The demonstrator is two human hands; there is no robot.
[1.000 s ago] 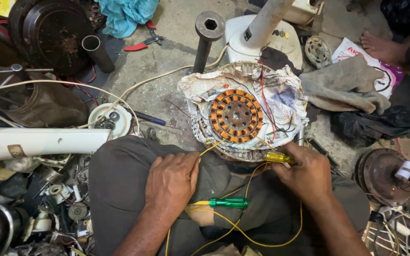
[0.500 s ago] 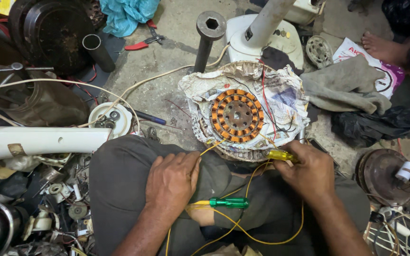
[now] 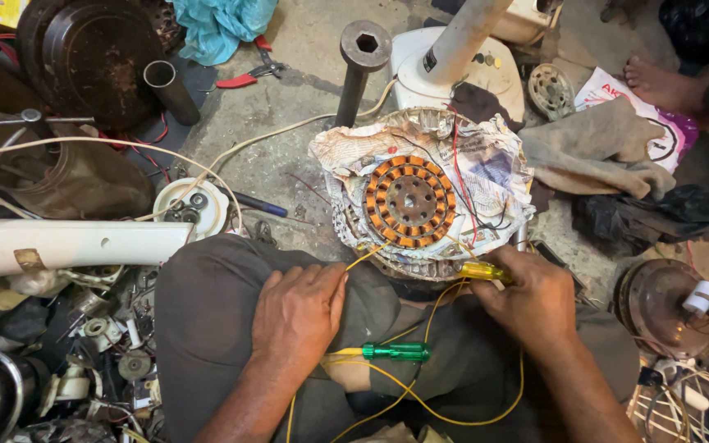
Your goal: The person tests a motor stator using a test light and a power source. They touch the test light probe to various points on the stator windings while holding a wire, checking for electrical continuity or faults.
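Observation:
A round fan stator with copper coils (image 3: pixel 409 201) rests on crumpled newspaper (image 3: pixel 494 168) in front of my knees. My right hand (image 3: pixel 531 299) is closed on a yellow-handled tool (image 3: pixel 479 270) at the stator's near edge. My left hand (image 3: pixel 299 312) lies on my left knee and pinches a yellow wire (image 3: pixel 364 256) that runs up to the stator. A green-handled screwdriver (image 3: pixel 395 352) lies across my lap between both hands, with more yellow wire (image 3: pixel 453 414) looping below it.
A dark metal pipe (image 3: pixel 359 70) and a white fan base (image 3: pixel 453 74) stand behind the stator. Red-handled pliers (image 3: pixel 248 75) lie on the concrete. A white fan blade (image 3: pixel 67 244) and scrap parts crowd the left. Rags (image 3: pixel 592 156) and another person's bare foot (image 3: pixel 662 82) are at right.
My right hand has shifted slightly with the yellow-handled tool at the stator's edge. The left hand keeps its hold on the wire.

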